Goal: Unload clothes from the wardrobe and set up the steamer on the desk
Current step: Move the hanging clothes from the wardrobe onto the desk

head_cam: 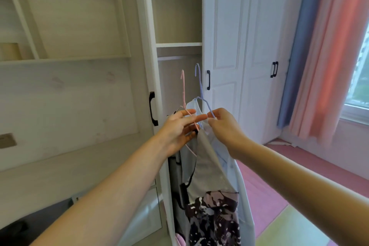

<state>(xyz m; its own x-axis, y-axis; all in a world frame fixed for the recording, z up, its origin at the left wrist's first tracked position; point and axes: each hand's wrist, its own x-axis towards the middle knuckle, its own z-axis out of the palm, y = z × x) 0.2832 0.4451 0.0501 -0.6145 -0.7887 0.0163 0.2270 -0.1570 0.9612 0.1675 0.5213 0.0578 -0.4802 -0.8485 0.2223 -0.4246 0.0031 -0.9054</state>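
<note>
In front of the open wardrobe [177, 26] two wire hangers are held up, clear of the rail. My left hand [179, 128] holds the pink hanger [183, 90] by its shoulder wire, fingers stretched forward. My right hand [223, 126] pinches the blue hanger [200, 84] at its sloping wire. A pale blue shirt [237, 185], a grey garment [207, 166] and a dark patterned cloth [213, 217] hang below the hands. No steamer is in view.
A shut white wardrobe door [225, 36] with a black handle stands right of the opening, with more doors [263, 46] beyond. Blue and pink curtains [319, 56] frame a window at right. The desk surface [60, 166] and shelves [65, 60] lie to the left. The floor is pink.
</note>
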